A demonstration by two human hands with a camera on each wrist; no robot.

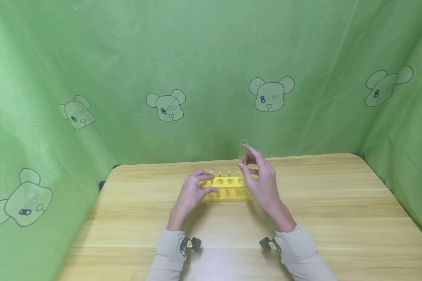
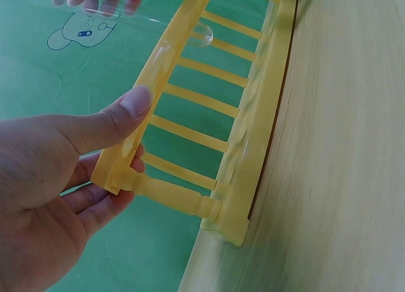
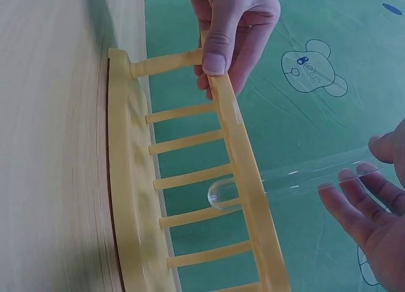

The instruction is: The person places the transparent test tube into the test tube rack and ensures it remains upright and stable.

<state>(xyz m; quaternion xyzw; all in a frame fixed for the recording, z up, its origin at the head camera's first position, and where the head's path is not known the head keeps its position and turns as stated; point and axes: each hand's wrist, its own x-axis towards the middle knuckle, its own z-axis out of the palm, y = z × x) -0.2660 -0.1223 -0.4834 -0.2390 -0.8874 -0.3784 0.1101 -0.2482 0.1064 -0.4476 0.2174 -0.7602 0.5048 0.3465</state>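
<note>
A yellow test tube rack (image 1: 226, 198) stands on the table, with holes along its top bar and pegs behind. My left hand (image 1: 191, 191) grips the left end of that top bar, thumb on the near side and fingers behind, as the left wrist view shows. With thumb and fingers, my right hand (image 1: 265, 183) holds a clear test tube (image 1: 244, 147) upright over the rack. In the right wrist view, the rounded bottom of the test tube (image 3: 221, 194) pokes through the top bar and hangs above the base. The right hand covers the rack's right end in the head view.
The rack stands toward the back of the wooden table (image 1: 126, 218). Green cloth (image 1: 211, 50) printed with bear heads hangs behind and on both sides. A dark wrist camera (image 1: 195, 244) sits at each sleeve cuff.
</note>
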